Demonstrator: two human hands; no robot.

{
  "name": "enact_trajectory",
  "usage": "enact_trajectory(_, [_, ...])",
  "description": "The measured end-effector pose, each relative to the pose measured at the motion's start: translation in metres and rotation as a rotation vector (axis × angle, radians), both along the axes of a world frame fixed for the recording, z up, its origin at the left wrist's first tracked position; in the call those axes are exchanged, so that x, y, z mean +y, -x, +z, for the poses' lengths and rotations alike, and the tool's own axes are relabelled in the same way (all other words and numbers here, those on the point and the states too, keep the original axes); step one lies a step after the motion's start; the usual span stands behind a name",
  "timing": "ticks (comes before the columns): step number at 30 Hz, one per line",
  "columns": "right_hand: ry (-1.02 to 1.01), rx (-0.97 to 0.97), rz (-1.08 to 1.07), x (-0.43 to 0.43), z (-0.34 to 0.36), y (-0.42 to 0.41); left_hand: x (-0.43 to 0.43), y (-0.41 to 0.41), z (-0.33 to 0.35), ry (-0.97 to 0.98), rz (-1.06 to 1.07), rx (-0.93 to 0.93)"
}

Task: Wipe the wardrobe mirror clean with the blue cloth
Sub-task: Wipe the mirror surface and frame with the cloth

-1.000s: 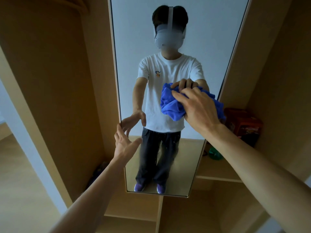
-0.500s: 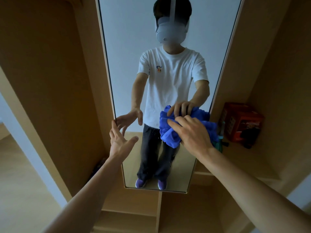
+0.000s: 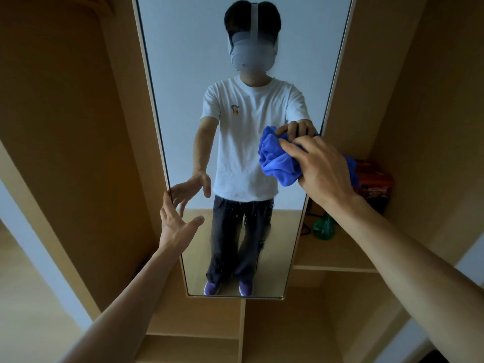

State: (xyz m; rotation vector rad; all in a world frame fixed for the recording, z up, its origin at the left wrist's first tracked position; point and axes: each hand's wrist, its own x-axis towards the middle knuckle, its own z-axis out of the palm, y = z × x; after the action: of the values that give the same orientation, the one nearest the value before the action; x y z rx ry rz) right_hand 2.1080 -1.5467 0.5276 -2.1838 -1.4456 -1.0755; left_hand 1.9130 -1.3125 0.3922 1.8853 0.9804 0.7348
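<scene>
The right hand (image 3: 324, 169) is gripping the bunched blue cloth (image 3: 279, 161), its fingers curling over the top of the wad and its thumb tucking under it; it is pressing the cloth against the mirror (image 3: 196, 61) close to the right edge, about halfway up the glass; the left hand (image 3: 175, 224) is lying open with straight, spread fingers, holding nothing, its fingertips touching the mirror's left edge and its thumb reaching out over the glass; droplets are showing on the lower glass; a red box (image 3: 377, 182) and a green object (image 3: 324, 227) are sitting on the wooden shelf (image 3: 337, 258) to the right of the mirror.
</scene>
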Motion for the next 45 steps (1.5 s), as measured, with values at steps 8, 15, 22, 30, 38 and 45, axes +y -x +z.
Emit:
enact_trajectory(8, [0.026,-0.005,0.018,-0.008,-0.042,-0.002,-0.001,-0.003,-0.007,-0.030,0.031,-0.026])
enact_trajectory(15, [0.011,0.205,0.003,-0.013,-0.084,0.003,0.001,-0.001,-0.006,-0.027,0.024,-0.016])
enact_trajectory(22, [-0.338,0.553,-0.037,-0.010,-0.074,0.007,0.004,0.003,-0.008,-0.034,0.008,-0.041])
enact_trajectory(30, [-0.574,0.612,0.009,-0.004,-0.074,0.008,0.011,0.005,-0.004,-0.034,-0.009,-0.032])
enact_trajectory(38, [-0.650,0.462,0.021,0.011,-0.080,0.013,0.011,0.010,0.003,0.004,-0.068,-0.008])
enact_trajectory(45, [-0.635,0.630,0.066,0.043,-0.074,0.036,0.018,0.020,0.002,-0.030,-0.137,0.017])
